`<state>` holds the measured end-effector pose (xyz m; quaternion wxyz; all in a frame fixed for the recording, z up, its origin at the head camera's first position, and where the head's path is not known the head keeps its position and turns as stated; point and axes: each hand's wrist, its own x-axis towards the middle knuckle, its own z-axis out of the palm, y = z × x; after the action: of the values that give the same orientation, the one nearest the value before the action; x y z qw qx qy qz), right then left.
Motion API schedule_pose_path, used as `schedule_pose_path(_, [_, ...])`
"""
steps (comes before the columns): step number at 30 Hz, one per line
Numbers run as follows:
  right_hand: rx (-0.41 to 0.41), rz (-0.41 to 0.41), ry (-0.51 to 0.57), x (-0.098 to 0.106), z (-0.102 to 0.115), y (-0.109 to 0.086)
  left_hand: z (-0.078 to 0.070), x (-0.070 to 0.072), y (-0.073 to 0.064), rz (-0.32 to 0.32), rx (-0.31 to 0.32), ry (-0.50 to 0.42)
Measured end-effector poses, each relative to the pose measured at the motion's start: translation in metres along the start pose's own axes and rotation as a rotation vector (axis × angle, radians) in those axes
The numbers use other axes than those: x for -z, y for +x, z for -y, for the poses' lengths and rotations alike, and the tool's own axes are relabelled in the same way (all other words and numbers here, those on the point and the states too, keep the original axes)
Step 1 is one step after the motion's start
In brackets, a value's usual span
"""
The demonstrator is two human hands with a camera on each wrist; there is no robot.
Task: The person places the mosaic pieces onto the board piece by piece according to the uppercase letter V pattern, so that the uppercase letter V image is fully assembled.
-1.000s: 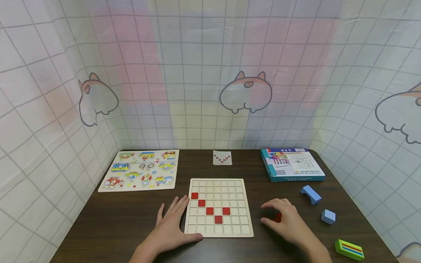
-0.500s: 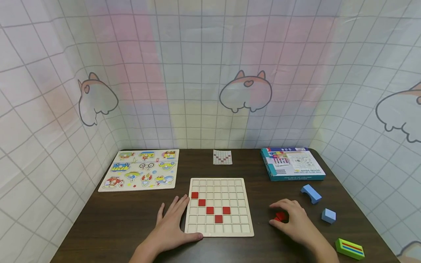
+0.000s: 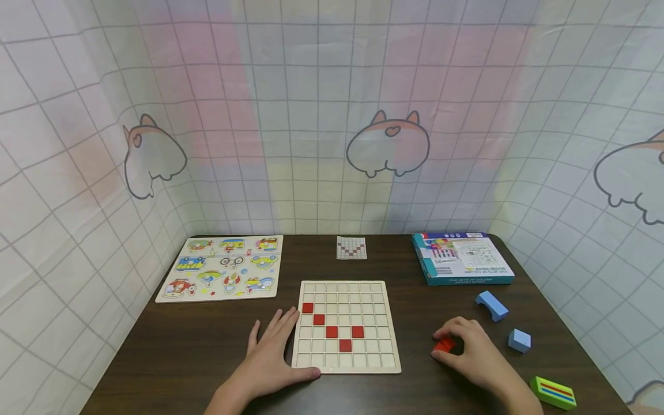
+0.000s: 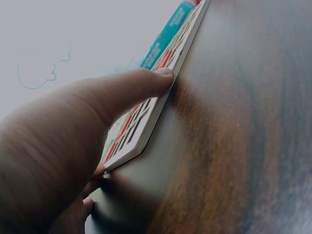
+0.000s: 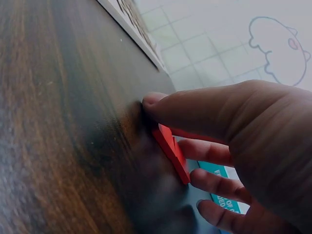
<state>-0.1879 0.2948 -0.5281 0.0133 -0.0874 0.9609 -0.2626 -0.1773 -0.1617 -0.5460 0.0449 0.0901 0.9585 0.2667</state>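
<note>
A pale wooden grid board (image 3: 372, 297) lies in the middle of the table, with several red square tiles (image 3: 345, 346) set in its cells. My left hand (image 3: 267, 360) rests against the board's left side with fingers spread. Its thumb lies on the near corner, seen closely over the rim (image 4: 161, 105) in the left wrist view. To the right of the board, my right hand (image 3: 469, 351) has thumb and fingers curled round a small cluster of loose red tiles (image 3: 444, 344). In the right wrist view these red tiles (image 5: 171, 151) sit low at the tabletop, partly hidden by the thumb.
A small pattern card (image 3: 351, 248) lies behind the board. At the back left is a vehicle picture board (image 3: 218, 269); at the back right, a flat teal box (image 3: 467, 259). A blue arch block (image 3: 491, 306), a blue cube (image 3: 519, 340) and a green striped block (image 3: 553, 393) line the right side.
My right hand has moved right, away from the board, and its thumb and fingers have drawn in round the loose red tiles. The left hand and the board stay put.
</note>
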Motion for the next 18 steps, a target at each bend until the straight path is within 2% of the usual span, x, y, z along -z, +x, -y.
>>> schedule_pose_path(10, [0.037, -0.026, -0.016, 0.003, 0.001, -0.002, 0.001, 0.000, 0.000, -0.003, -0.004, -0.003])
schedule_pose_path(18, [0.030, 0.058, -0.015, 0.011, -0.003, -0.009, 0.001, 0.000, 0.001, 0.008, 0.000, -0.007])
